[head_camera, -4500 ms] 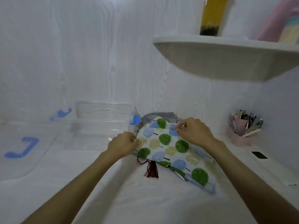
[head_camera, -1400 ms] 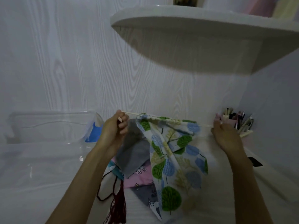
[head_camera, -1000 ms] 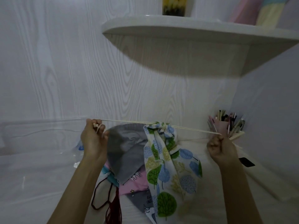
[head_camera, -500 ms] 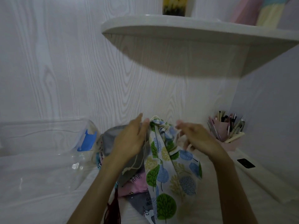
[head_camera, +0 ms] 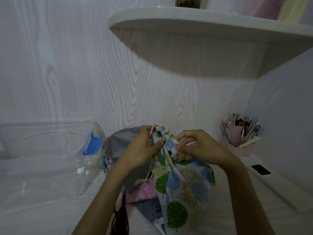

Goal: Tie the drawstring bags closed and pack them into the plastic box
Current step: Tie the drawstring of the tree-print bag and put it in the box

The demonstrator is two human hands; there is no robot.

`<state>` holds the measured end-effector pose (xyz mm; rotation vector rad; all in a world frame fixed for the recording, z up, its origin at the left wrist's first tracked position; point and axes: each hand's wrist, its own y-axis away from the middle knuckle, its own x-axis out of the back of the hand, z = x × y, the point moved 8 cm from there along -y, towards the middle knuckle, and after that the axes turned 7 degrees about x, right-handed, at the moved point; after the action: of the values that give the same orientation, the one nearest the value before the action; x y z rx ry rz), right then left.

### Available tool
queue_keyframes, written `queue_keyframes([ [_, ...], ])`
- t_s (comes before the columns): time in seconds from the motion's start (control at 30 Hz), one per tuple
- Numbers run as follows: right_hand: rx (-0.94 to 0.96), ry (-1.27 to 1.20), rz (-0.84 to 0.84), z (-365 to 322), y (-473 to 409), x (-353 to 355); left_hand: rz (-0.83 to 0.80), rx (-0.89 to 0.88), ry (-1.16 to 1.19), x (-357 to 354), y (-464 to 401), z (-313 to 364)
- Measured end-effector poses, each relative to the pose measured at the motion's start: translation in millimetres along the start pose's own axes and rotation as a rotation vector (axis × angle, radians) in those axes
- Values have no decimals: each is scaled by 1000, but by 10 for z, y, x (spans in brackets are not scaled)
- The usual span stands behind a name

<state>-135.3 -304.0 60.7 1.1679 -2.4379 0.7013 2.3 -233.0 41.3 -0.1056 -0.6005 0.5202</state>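
Head view: left hand [head_camera: 144, 150] and right hand [head_camera: 198, 146] pinch the cord [head_camera: 153, 128] at the soft, light bag's [head_camera: 177, 184] gathered neck, likely the best hold.

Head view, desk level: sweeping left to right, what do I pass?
clear plastic box → its blue latch → grey bag → left hand → tree-print bag's gathered neck → right hand → pink pen holder → dark rectangle on the desk
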Motion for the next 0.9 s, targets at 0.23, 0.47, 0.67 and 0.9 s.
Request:
queue_keyframes([
  [0.23,59,247,218,22,72,365,65,-57,-119,176,36,23],
  [0.47,-40,-261,379,147,7,370,-118,185,935,247,32,89],
  [0.67,-58,-143,521,224,45,461,16,438,1290,81,15,-228],
  [0.9,34,24,657,-50,144,607,277,-13,275,472,171,160],
])
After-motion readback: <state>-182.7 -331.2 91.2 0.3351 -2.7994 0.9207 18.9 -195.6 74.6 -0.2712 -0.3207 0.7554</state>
